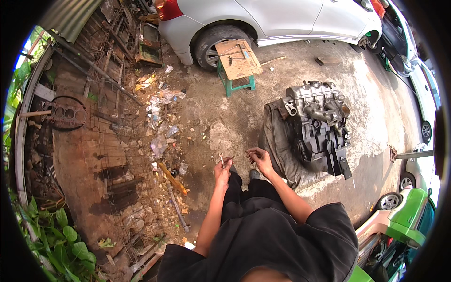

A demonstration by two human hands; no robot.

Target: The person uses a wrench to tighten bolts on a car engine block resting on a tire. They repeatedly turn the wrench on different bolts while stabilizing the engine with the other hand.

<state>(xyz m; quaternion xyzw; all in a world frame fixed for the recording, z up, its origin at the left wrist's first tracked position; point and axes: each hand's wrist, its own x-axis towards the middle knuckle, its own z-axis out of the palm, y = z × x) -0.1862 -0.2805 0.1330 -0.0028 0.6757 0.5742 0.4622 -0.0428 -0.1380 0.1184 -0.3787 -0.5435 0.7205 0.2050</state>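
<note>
My left hand (222,173) is closed around a small wrench (221,157), its head sticking up past the fingers. To the right, my right hand (261,160) hovers with loosely bent fingers apart and nothing visible in them. Both hands are in front of my body, above the concrete floor. Right of my right hand stands a car engine (319,120) with a ribbed grey cover and dark lower parts. Beneath it is a dark, crumpled cover (277,150); neither hand touches the engine.
A green-legged stool with a wooden top (237,63) holds tools beside a silver car (277,21). Litter (159,108) and a yellow-brown strip (172,178) lie on the left. Rusty metal mesh (127,155) runs alongside. A green vehicle (406,218) is at lower right.
</note>
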